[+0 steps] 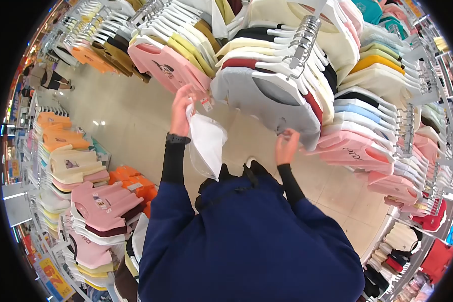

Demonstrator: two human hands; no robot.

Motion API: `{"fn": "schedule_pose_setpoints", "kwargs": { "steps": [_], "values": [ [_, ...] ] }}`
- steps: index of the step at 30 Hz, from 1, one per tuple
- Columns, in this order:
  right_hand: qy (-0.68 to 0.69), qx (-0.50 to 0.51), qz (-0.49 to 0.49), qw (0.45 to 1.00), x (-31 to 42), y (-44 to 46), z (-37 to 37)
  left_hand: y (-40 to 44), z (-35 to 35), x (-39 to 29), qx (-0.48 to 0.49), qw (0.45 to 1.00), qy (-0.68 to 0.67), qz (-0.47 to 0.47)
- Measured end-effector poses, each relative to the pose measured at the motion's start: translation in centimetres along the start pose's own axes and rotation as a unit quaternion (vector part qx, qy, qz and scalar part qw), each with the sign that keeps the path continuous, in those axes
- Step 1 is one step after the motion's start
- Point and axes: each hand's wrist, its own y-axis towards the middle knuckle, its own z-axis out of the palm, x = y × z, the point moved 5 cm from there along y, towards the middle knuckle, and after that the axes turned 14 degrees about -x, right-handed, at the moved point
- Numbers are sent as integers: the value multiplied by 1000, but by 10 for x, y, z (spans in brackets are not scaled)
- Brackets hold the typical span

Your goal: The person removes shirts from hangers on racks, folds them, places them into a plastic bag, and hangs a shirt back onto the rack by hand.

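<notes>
- Head view: we saw the left hand (181,111) gripping a thin, tapering white item (208,141).
- We could not tell whether the right hand (287,147) gripped the pale grey shirt (244,94).

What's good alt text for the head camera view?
A person's left hand holds a thin white bag-like item, and the right hand is at the lower part of a hanging light-grey fabric top. Pink, yellow and white garments hang around a glossy beige floor.
</notes>
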Motion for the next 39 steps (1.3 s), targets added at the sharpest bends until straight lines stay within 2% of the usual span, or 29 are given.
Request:
{"fn": "schedule_pose_setpoints", "kwargs": {
  "steps": [3, 6, 7, 9, 11, 12, 13, 15, 17, 19, 21, 24, 25, 28, 34, 36, 38, 39],
  "values": [
    [16, -101, 150, 983, -104, 24, 8, 9, 38, 5, 7, 996, 83, 25],
    [-19, -110, 255, 961, -210, 36, 7, 24, 78, 23, 85, 980, 166, 68],
    [1, -76, 291, 954, -235, 32, 10, 25, 87, 26, 85, 979, 171, 68],
    [46, -12, 357, 933, -269, 28, 17, 26, 102, 29, 85, 978, 178, 74],
    [46, -28, 433, 900, -252, 23, 6, 26, 94, 37, 85, 993, 77, 11],
    [47, -36, 471, 880, -244, 17, 1, 25, 87, 41, 83, 996, 27, -19],
    [113, 28, 528, 841, -264, 4, 11, 25, 80, 43, 69, 997, 34, -3],
    [237, 160, 622, 729, -316, -31, 37, 21, 60, 44, 35, 998, 48, 29],
    [147, 207, 492, 833, -134, -26, 35, 16, 44, 41, -8, 998, 49, 45],
    [153, 288, 218, 920, -16, -27, 44, 4, 33, 35, -40, 997, 38, 46],
    [170, 291, -31, 941, 106, -18, 37, -11, 32, 22, -56, 998, 15, 33],
    [54, 193, -258, 945, 173, -14, 56, -21, 21, 7, -36, 998, -5, 42],
    [25, 178, -275, 945, 181, -12, 66, -23, 15, 0, -35, 998, -8, 42],
    [26, 302, -244, 921, 161, -30, 108, -30, -18, -21, -42, 998, -25, 48],
    [135, 269, -326, 896, 235, -83, 142, -46, -112, -61, -111, 989, -79, 58],
    [221, 285, -347, 866, 273, -112, 134, -48, -146, -61, -129, 985, -97, 63],
    [268, 418, -316, 808, 268, -161, 142, -53, -173, -72, -160, 980, -102, 65],
    [257, 450, -281, 808, 270, -179, 150, -57, -183, -80, -171, 977, -105, 65]
  ]
}}
